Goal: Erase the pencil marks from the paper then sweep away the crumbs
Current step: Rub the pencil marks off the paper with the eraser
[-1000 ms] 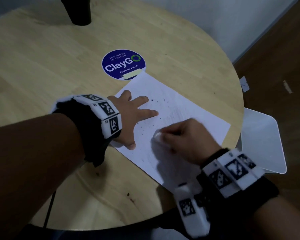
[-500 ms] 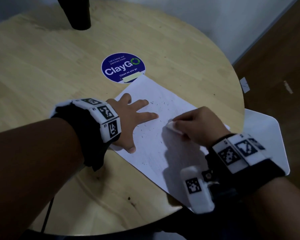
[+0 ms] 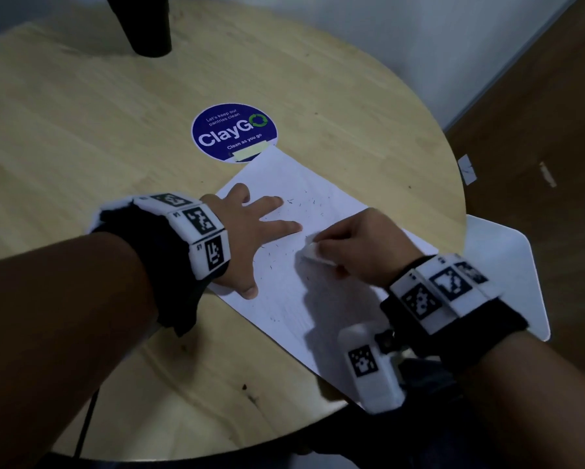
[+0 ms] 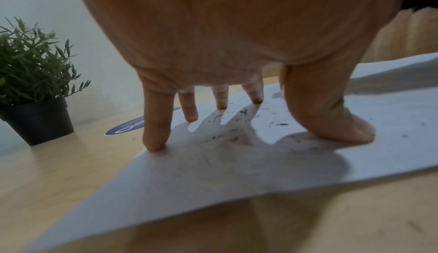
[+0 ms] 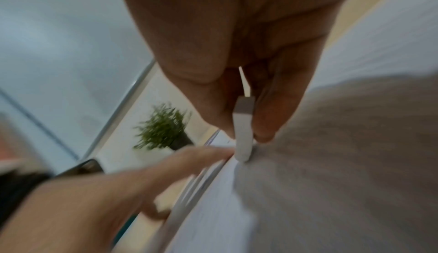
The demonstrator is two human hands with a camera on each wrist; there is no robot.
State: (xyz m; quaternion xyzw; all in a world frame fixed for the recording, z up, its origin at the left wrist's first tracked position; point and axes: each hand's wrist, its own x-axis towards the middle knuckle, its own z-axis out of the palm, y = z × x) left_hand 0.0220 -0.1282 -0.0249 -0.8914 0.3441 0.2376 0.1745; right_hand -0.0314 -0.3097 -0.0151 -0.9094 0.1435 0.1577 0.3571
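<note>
Nearest, the paper (image 3: pixel 318 231), a white sheet, lies flat on the round wooden bench (image 3: pixel 81 147), one long edge running toward the bench's near rim. It serves as landmark for everything below.

Right hand (image 3: pixel 362 245) sits over the paper's middle, fingers curled, pinching a small white eraser (image 3: pixel 313 252) between thumb and fingertips. Eraser's lower end touches the sheet; in the right wrist view the eraser (image 5: pixel 243 131) stands nearly upright on the paper, though that picture is blurred.

Left hand (image 3: pixel 247 238) lies on the paper's left part, fingers straight and spread, grasping nothing. Left wrist view shows its fingertips (image 4: pixel 155 144) and thumb pressed down on the sheet, palm arched clear of it.

Dark crumbs (image 3: pixel 304 201) are scattered over the paper, thickest just beyond and between the left fingers, a few nearer the sheet's near-left edge. Pencil marks are too faint to make out.

Beyond the paper's far corner, touching or slightly under it, a round blue sticker (image 3: pixel 234 132) reads "ClayGo". Farther still, a black pot (image 3: pixel 142 25) stands on the bench; the left wrist view shows a green plant (image 4: pixel 31 69) in it. Right of the paper, off the bench edge, a white chair seat (image 3: pixel 507 272).
</note>
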